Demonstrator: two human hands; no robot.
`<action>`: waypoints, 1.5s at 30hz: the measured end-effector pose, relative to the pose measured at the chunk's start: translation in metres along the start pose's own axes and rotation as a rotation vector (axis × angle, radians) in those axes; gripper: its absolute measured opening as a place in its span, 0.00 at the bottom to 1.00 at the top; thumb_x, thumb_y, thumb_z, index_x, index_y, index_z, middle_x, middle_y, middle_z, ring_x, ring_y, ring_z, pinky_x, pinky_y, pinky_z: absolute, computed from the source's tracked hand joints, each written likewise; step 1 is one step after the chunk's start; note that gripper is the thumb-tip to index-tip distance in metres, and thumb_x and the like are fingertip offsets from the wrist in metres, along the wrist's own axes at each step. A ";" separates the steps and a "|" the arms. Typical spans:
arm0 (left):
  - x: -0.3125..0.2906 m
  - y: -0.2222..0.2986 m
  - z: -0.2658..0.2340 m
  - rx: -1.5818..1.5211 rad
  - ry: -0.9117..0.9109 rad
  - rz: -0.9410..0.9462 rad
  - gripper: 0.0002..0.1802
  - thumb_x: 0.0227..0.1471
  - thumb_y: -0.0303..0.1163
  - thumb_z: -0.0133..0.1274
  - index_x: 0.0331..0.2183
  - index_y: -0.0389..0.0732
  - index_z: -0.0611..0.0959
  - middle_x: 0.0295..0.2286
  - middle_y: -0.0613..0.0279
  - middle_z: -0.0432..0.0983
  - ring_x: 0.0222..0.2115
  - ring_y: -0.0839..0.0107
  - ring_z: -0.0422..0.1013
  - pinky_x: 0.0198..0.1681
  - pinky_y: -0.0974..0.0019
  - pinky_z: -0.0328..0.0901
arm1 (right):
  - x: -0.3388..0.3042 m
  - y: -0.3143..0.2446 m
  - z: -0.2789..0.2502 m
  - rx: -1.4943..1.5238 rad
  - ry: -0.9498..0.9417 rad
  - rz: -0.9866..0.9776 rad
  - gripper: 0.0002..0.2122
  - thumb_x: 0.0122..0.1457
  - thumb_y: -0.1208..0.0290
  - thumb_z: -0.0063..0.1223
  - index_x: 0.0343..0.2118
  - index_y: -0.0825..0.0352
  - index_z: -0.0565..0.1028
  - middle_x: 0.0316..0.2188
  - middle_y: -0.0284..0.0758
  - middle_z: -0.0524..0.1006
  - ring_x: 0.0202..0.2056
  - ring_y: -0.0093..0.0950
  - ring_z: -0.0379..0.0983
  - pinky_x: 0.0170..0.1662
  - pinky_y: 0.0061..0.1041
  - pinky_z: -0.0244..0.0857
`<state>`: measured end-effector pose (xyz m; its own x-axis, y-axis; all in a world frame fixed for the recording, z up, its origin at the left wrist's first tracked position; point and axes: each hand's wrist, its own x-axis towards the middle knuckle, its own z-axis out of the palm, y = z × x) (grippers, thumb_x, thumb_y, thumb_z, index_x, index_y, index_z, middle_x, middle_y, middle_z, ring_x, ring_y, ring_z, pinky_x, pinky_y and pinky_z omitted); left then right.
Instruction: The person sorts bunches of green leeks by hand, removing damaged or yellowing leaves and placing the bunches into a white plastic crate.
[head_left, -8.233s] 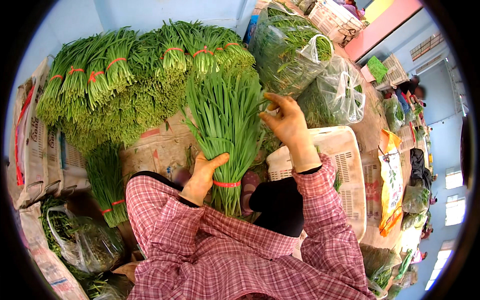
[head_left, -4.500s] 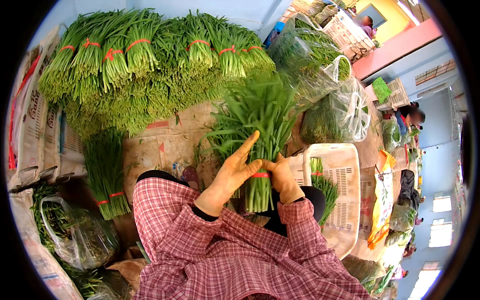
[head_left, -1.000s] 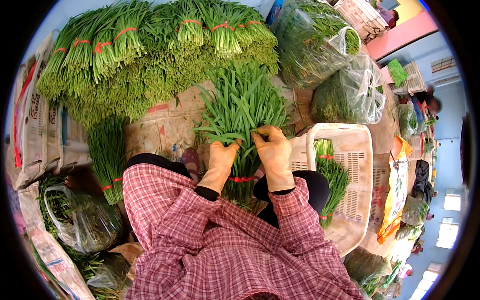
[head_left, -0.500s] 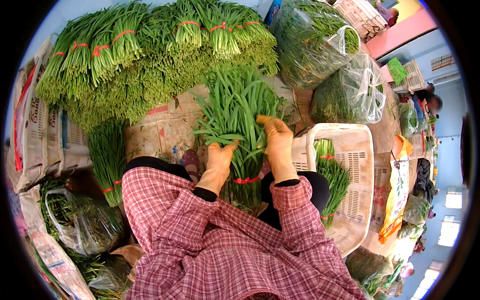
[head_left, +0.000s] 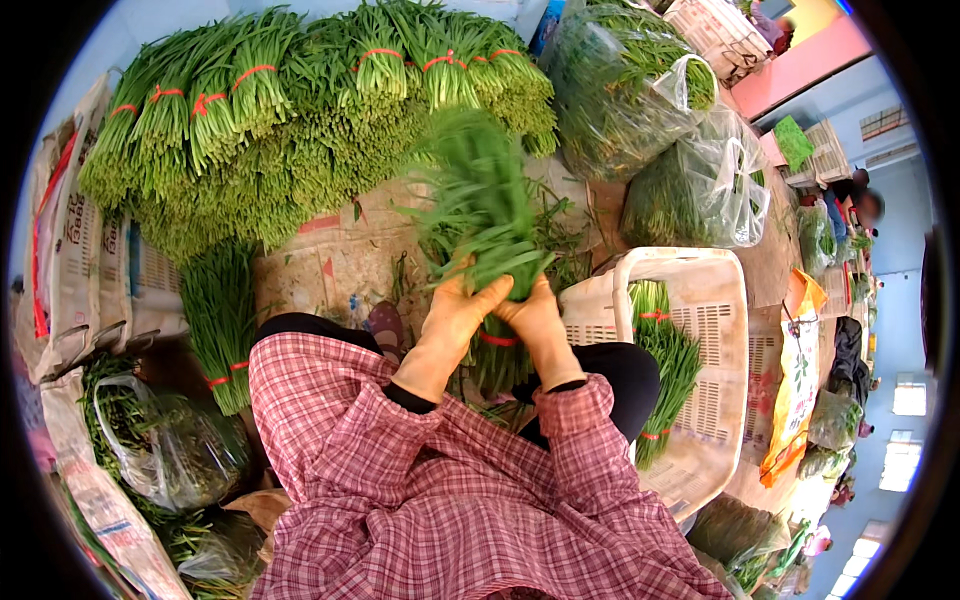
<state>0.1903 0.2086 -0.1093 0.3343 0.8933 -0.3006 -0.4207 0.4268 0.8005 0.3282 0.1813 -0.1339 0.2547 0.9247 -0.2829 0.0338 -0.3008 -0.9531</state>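
Note:
A bunch of long flat green leaves, like garlic chives (head_left: 475, 190), stands in front of me, its upper leaves blurred by motion. My left hand (head_left: 452, 330), in a tan rubber glove, is closed round the bunch from the left. My right hand (head_left: 541, 332), gloved alike, closes on it from the right, and the two hands almost meet. Just below them a red band (head_left: 498, 341) circles the bunch, whose lower part goes down between my knees. The fingers on the far side of the leaves are partly hidden.
Beyond lies a large heap of red-tied chive bunches (head_left: 300, 130). A white plastic crate (head_left: 715, 400) at my right holds a tied bunch (head_left: 672, 360). Another tied bunch (head_left: 215, 320) leans at left. Clear bags of greens (head_left: 690, 190) stand far right; another bag (head_left: 180, 440) sits near left.
My right hand has come down from the leaf tips to grip beside the left. The leaves are drawn together into a narrower bunch, and their tops are swinging.

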 end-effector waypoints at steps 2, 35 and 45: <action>-0.001 0.011 0.000 0.061 0.030 0.206 0.33 0.55 0.24 0.58 0.61 0.43 0.68 0.57 0.54 0.67 0.55 0.63 0.66 0.58 0.62 0.63 | 0.007 -0.008 -0.012 0.373 -0.034 0.237 0.29 0.51 0.80 0.65 0.56 0.73 0.65 0.47 0.43 0.76 0.46 0.35 0.75 0.49 0.33 0.72; 0.018 -0.019 -0.015 -0.011 0.247 -0.095 0.15 0.51 0.24 0.64 0.42 0.36 0.82 0.37 0.60 0.82 0.34 0.70 0.76 0.37 0.63 0.73 | 0.012 -0.146 0.014 0.085 -0.020 -0.336 0.12 0.61 0.81 0.52 0.47 0.71 0.76 0.40 0.38 0.81 0.30 0.19 0.76 0.36 0.17 0.71; 0.012 -0.037 -0.008 0.074 0.178 -0.036 0.13 0.51 0.24 0.64 0.39 0.33 0.82 0.35 0.62 0.82 0.32 0.75 0.75 0.37 0.68 0.71 | 0.059 -0.130 0.029 -0.541 0.143 -0.769 0.12 0.60 0.76 0.55 0.46 0.62 0.78 0.36 0.39 0.82 0.37 0.33 0.81 0.40 0.27 0.73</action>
<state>0.2034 0.2050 -0.1470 0.1905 0.8914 -0.4112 -0.3458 0.4530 0.8217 0.3113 0.2816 -0.0301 0.0912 0.8877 0.4514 0.6756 0.2779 -0.6829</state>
